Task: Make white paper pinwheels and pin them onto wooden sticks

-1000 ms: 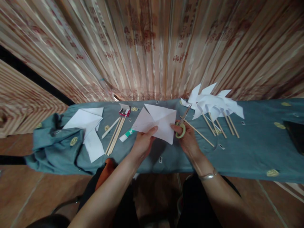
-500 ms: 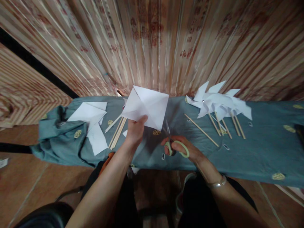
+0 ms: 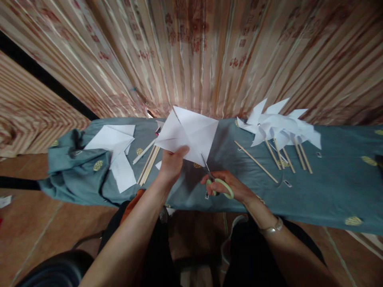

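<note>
A square sheet of white paper (image 3: 197, 129) with crossing creases is pinched in my left hand (image 3: 173, 163), thumb on top and the other fingers hidden beneath. A slit runs in from its far corner. My right hand (image 3: 227, 185) grips scissors (image 3: 221, 187) with pale green handles, fingers through the loops. The scissor blades lie at the paper's near right corner, one of them over the sheet. Off to the right, several white paper pinwheels (image 3: 281, 125) on wooden sticks lie overlapping.
A blue-green cloth (image 3: 338, 183) with yellow patches covers the long table. White paper sheets (image 3: 112, 143) lie at the left, beside several wooden sticks (image 3: 149, 165). A single stick (image 3: 255, 161) rests right of the scissors. Behind the table hangs a patterned curtain (image 3: 191, 59).
The scissors have moved up and left onto the paper's near right corner, where they were just short of it before. My left hand still holds the paper.
</note>
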